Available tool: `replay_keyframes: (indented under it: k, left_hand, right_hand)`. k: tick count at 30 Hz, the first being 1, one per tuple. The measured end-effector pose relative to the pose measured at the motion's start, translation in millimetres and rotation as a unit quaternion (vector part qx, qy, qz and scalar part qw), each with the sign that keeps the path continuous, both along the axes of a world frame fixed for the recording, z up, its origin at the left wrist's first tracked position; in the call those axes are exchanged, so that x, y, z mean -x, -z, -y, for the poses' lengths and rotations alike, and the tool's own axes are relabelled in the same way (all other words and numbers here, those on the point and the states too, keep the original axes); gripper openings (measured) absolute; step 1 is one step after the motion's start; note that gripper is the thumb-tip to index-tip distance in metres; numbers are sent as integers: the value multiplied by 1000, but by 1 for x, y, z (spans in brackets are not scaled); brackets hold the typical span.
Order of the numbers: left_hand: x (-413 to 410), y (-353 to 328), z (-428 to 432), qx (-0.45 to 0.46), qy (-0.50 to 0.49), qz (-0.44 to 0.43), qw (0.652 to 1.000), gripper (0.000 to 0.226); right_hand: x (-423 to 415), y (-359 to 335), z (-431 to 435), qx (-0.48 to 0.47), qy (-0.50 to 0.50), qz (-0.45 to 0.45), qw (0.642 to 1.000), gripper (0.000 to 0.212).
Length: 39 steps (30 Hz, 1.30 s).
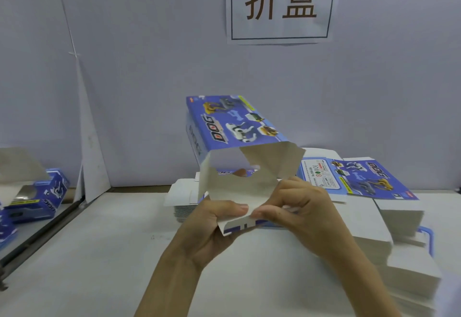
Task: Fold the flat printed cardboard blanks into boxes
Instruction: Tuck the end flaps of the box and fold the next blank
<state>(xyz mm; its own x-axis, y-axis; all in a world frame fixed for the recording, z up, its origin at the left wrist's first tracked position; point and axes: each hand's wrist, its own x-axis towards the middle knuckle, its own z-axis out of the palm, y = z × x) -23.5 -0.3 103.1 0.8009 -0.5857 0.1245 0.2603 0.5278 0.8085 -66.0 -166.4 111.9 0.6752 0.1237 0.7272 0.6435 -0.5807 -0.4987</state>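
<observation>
White worktable [104,254], plain partition behind. Nearest, left hand [212,226] and right hand [296,214] curled, thumbs and fingers pinching flaps at the near open end of a part-formed blue box [234,122]. Held above the table, long axis pointing up and away from both hands. Beyond, stacked flat blanks [361,179]; finished boxes [42,199] far left; wall sign [282,2].

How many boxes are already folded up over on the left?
2 visible: one folded box standing at the table's left edge, and part of another below it, cut off by the frame. More may be hidden beyond that edge.
</observation>
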Motion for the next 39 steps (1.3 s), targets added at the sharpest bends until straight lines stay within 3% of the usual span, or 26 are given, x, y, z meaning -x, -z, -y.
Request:
replay_keyframes:
  k: [4, 9, 13, 15, 17, 22, 29, 34, 39]
  left_hand:
    - [-2, 0, -1, 28, -28, -4, 999, 46]
    - [0, -2, -3, -34, -11, 13, 999, 18]
    - [-2, -1, -4, -19, -19, 18, 999, 38]
    - [-4, -1, -7, -22, -3, 2, 1000, 33]
    - [-6, -1, -9, -29, 16, -14, 999, 27]
    - [-5, -1, -7, -19, 5, -2, 1000, 34]
    - [-9, -2, -19, -18, 6, 19, 1000, 57]
    - [-6, -4, -20, -40, -47, 41, 997, 61]
    - [-7, -9, -26, 71, 33, 11, 997, 68]
  right_hand:
    - [6, -4, 2, 7, -18, -35, 999, 30]
    - [6, -3, -4, -7, 4, -16, 1000, 33]
    - [5, -3, 0, -3, -5, -83, 997, 32]
    - [9, -4, 7, 46, -53, -129, 989, 22]
    - [10, -6, 12, 59, -77, -128, 987, 13]
    - [8, -6, 7, -58, -82, -150, 984, 4]
    - [14, -9, -3, 12, -75, -139, 987, 11]
    - [10, -8, -19, -65, -62, -65, 994, 7]
    - [4, -4, -17, -217, -121, -70, 966, 6]
